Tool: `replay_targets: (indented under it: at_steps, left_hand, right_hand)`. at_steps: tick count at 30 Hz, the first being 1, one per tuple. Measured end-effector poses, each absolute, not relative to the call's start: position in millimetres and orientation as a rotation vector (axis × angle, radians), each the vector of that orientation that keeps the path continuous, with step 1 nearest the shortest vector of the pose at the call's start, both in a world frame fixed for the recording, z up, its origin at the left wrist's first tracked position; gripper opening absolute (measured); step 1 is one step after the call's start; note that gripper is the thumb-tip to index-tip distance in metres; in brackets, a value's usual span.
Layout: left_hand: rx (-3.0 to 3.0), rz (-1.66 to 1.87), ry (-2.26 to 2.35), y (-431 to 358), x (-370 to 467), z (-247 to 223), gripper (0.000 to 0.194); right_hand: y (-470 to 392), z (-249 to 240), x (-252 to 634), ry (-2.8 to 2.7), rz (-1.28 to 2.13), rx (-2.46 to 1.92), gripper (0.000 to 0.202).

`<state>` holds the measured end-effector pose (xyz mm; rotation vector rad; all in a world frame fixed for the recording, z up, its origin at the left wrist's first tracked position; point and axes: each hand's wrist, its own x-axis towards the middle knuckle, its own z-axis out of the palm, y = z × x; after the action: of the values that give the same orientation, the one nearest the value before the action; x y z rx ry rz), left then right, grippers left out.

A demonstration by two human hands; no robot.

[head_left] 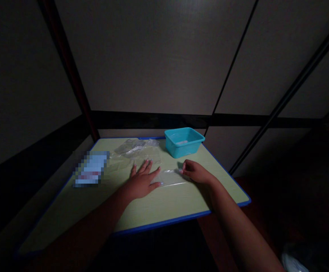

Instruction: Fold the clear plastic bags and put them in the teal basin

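Observation:
My left hand [142,184] lies flat with its fingers spread, pressing on the left end of a clear plastic bag [171,178] on the table. The bag looks flat and runs across to my right hand [196,172]. That hand is closed in a pinch at the bag's right end, its thumb and fingertips together. Beyond my left hand lies a loose pile of crumpled clear plastic bags [133,148]. Behind my right hand stands a turquoise plastic basket [183,150] with something pale inside, too small to make out.
The pale yellow table [164,209] has a blue edge and stands against panelled doors [153,60]. At its left side lies a pixelated, pale blue rectangular item [92,169]. Something whitish [293,262] shows low at the right, in the dark.

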<state>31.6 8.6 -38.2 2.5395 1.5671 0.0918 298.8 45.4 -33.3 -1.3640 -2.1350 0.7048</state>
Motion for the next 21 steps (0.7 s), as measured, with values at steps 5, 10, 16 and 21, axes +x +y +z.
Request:
replay_targets:
  at_steps: [5,10,16,21]
  left_hand:
    - [2.537,0.093,1.563,8.9,30.9,-38.9,0.064]
    - [2.542,0.091,1.573,9.9,31.0,-41.1,0.063]
    - [2.546,0.082,1.576,10.4,30.7,-41.9,0.063]
    - [2.538,0.082,1.577,9.9,30.8,-40.6,0.063]
  right_hand:
    - [46.7,-37.4,299.0,-2.033,0.912,-1.294,0.033]
    - [48.9,-37.5,299.5,-2.027,0.882,-1.341,0.028]
    - [52.6,-41.4,299.7,-2.022,0.882,-1.358,0.023]
    - [51.4,-39.8,297.9,-1.975,0.945,-1.337,0.028]
